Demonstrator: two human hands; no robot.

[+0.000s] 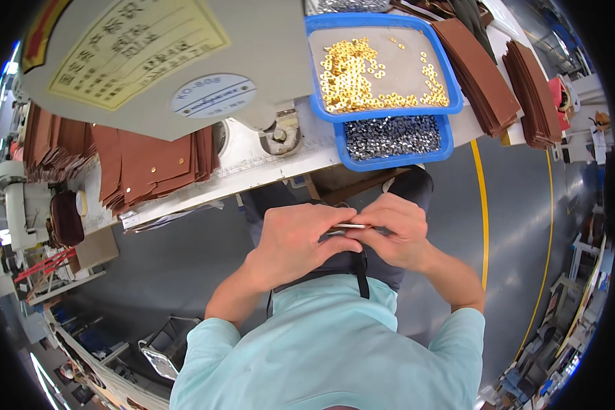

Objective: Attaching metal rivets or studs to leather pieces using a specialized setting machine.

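Above my lap, just in front of the bench edge, both hands hold one thin flat object with a pale, shiny rim; its kind cannot be made out. My left hand pinches its left end between thumb and fingers. At the other end, the thumb and fingers of my right hand close on it. The fingers cover most of its face. Beyond my hands stands the white worktable, with a grey machine head rising over it.
A blue tray of gold ring-shaped pieces overlaps a blue tray of dark silvery pieces. Brown panels with gold studs lie at left. Stacked brown strips and another stack lie at right.
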